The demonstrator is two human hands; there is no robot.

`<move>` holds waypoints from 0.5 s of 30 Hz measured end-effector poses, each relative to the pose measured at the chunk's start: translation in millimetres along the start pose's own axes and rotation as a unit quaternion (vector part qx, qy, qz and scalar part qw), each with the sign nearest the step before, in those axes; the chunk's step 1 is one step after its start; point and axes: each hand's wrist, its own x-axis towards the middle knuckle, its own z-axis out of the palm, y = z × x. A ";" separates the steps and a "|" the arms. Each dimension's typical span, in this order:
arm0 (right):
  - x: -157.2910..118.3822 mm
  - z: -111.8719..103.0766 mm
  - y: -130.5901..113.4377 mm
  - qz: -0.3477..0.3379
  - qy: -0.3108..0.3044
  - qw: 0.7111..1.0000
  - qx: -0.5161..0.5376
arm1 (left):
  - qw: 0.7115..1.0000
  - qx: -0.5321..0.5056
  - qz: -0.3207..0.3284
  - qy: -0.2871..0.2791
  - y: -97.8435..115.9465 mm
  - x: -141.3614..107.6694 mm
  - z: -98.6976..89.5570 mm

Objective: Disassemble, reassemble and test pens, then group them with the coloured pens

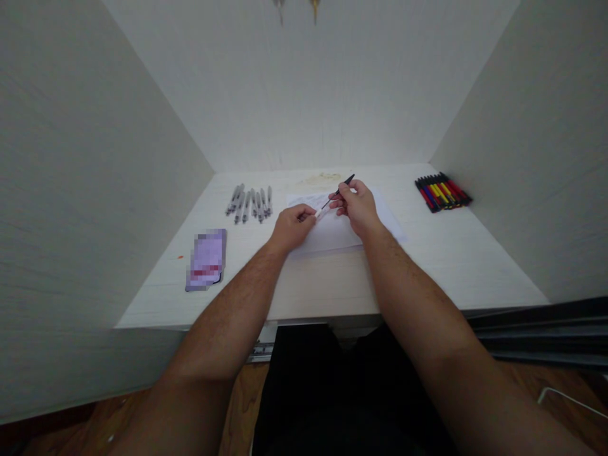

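Note:
White paper (332,237) with faint marks near its top lies on the desk under both hands. My right hand (354,202) pinches a dark, slim pen part (346,183) with a thin rod that slants down to the left. The rod's lower end meets a clear, pale barrel (323,211), which my left hand (295,225) holds between thumb and fingertips. How far the rod reaches into the barrel is too small to tell.
Several clear pen barrels (249,204) lie at the back left of the white desk (327,285). Several coloured pens (441,192) with black ends lie at the right. A purple, pixelated phone-shaped object (207,259) rests at the left. Pale walls enclose three sides.

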 end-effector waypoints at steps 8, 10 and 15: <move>7.8 -8.8 -4.3 -0.023 0.129 0.991 0.040 | 1.000 -0.014 -0.022 0.010 -0.5 0.3 0.1; 5.9 -7.5 -5.9 -0.012 0.108 0.993 0.049 | 1.000 -0.013 -0.020 0.007 0.0 0.1 0.5; 4.5 -4.2 -4.4 -0.001 0.097 0.995 0.029 | 1.000 -0.008 -0.030 0.007 1.0 -0.3 1.3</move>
